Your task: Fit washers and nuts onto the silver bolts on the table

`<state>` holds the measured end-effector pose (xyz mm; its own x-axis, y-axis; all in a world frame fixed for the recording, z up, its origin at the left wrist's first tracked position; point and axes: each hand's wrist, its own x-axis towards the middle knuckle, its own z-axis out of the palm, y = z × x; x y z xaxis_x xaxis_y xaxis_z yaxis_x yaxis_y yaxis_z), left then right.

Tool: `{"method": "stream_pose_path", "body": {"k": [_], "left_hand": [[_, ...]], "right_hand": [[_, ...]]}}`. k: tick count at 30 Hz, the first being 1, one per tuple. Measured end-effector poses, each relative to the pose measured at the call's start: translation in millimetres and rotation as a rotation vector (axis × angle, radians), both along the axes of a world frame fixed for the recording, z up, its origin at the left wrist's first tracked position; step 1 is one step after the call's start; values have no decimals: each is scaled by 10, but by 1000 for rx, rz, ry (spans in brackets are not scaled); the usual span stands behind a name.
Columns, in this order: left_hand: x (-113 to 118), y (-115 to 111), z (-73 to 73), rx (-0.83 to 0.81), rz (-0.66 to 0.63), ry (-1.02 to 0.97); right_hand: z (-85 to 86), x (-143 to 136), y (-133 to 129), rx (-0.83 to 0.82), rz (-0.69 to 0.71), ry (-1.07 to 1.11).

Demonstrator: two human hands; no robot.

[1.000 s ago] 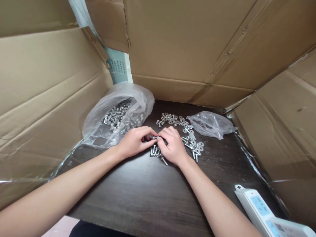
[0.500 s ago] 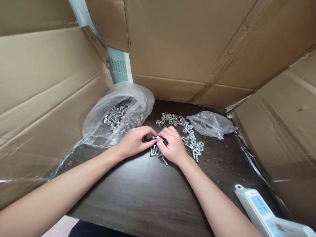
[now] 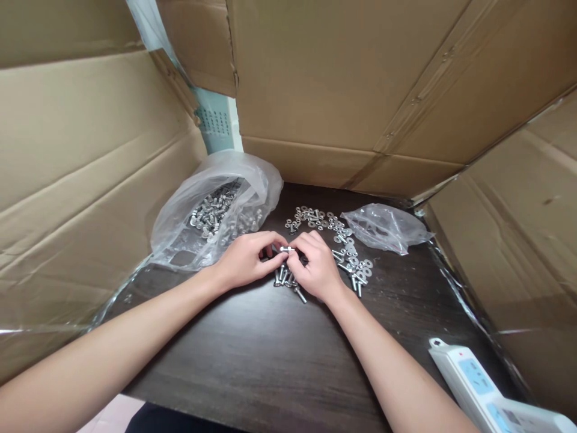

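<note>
We are holding bare forearms (image 3: pixel 135 349) angled inward | bare left hand (image 3: pixel 246 260): pinching | bare right hand (image 3: pixel 314 264): pinching opposite

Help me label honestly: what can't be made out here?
Head view:
Small metal piece: full shape, partly covered by left hand and right hand.
Bagged metal parts: number; they overlap inside the cloudy bag.
Power strip: one end, cut by bottom edge.
Green panel: wording, print too small.

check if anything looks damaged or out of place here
The back cardboard looks odd: its upper-left seam is ragged, as if torn, above a gap exposing a blue-green surface. Loose bolts and washers lie scattered on the table, perhaps deliberately.
</note>
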<state>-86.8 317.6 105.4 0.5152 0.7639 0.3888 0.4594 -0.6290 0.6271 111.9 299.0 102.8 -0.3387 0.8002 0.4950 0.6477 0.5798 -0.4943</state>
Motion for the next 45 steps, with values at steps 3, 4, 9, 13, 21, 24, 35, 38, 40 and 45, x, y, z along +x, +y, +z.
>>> {"method": "stream_pose_path", "body": {"k": [3,4,9,13,21,24,35,38,40,45], "left_hand": [[-2,1,11,-8,15,-10],[-2,3,12,-9,21,-16],[-1,7,2,0,22,-25],[-3,10,-11,6,29,-17],[0,25,-28,13,40,-17],[-3,23,-29,23,32,-25],[-6,16,-27,26,2,-50],[-4,19,-20,13,-5,-49],[-6,22,-22,4,-9,-44],[-17,25,-35,6,-8,-32]], "right_hand": [[1,-2,-5,5,-2,0],[0,-3,-6,7,-3,3],[-13,-4,-6,23,2,31],[-23,-3,-2,34,3,55],[-35,4,11,30,8,68],[-45,3,15,30,2,65],[-47,11,13,29,7,-1],[-40,6,13,31,10,4],[-36,3,13,32,12,5],[-36,4,9,39,22,16]]}}
